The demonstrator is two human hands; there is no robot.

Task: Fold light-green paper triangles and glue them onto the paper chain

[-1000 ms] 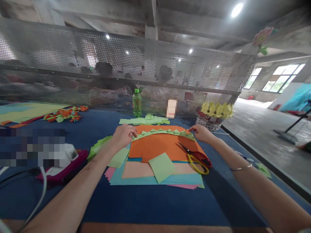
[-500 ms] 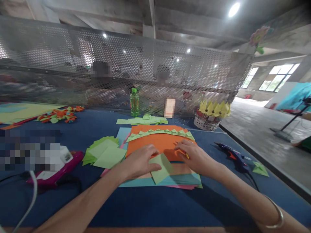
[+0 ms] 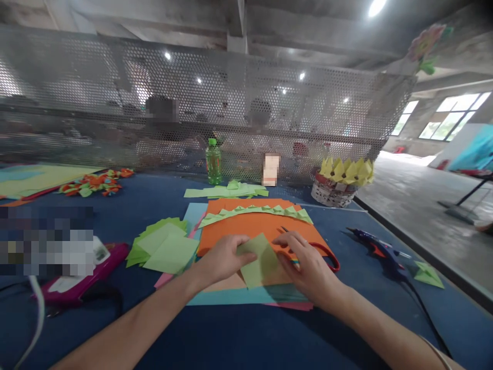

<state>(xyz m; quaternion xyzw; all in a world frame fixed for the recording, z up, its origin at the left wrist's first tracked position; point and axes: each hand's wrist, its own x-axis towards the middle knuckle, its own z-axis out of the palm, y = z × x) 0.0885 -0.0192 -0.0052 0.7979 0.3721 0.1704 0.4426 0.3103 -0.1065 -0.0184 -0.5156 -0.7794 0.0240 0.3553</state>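
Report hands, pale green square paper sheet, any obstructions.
Left hand pinches pale green square paper sheet by its left side. Right hand near its right side, grip unclear. Possibly in the way: red-handled metal scissors, partly behind right hand.

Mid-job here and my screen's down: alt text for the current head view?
A person's left hand holds a pale green square paper sheet by its left side, the right hand beside its right edge. Beyond, a pale green toothed paper strip lies curved across orange paper sheets; red-handled scissors sit partly hidden by the right hand.
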